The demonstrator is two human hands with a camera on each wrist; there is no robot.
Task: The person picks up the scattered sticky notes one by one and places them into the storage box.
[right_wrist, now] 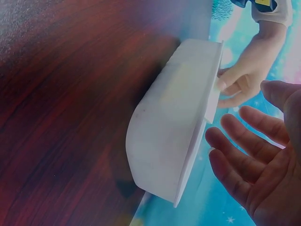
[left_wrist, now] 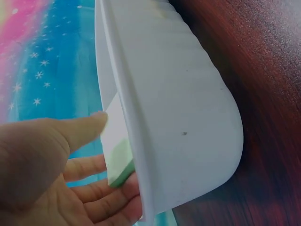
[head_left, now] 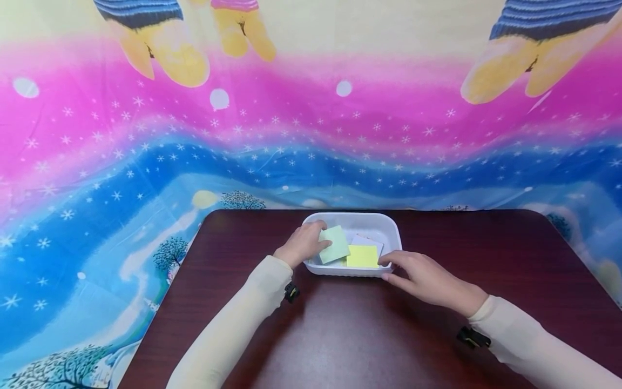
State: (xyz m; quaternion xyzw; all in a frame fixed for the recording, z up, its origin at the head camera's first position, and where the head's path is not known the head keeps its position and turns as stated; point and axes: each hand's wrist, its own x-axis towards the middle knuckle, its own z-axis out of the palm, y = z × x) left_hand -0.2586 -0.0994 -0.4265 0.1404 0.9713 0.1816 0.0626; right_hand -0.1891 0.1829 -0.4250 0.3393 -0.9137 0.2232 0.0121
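Observation:
A white plastic tray [head_left: 391, 227] sits near the table's far edge. At its left end my left hand [head_left: 302, 243] pinches a pale green sticky note pad [head_left: 334, 244], which tilts over the tray. From the left wrist view, the thumb lies against one face of the green pad [left_wrist: 118, 149], with fingers behind it. In the tray, a yellow sticky note pad [head_left: 362, 256] overlaps a pale lilac one [head_left: 369, 242]. My right hand [head_left: 423, 275] is at the tray's right front corner; in the right wrist view its fingers [right_wrist: 244, 160] are loosely bent and hold nothing.
The dark reddish-brown table [head_left: 340, 335] spreads around the tray and toward me. Behind it hangs a pink and blue cloth [head_left: 311, 124] printed with snowflakes. Dark wrist bands [head_left: 473, 337] sit on both pale sleeves.

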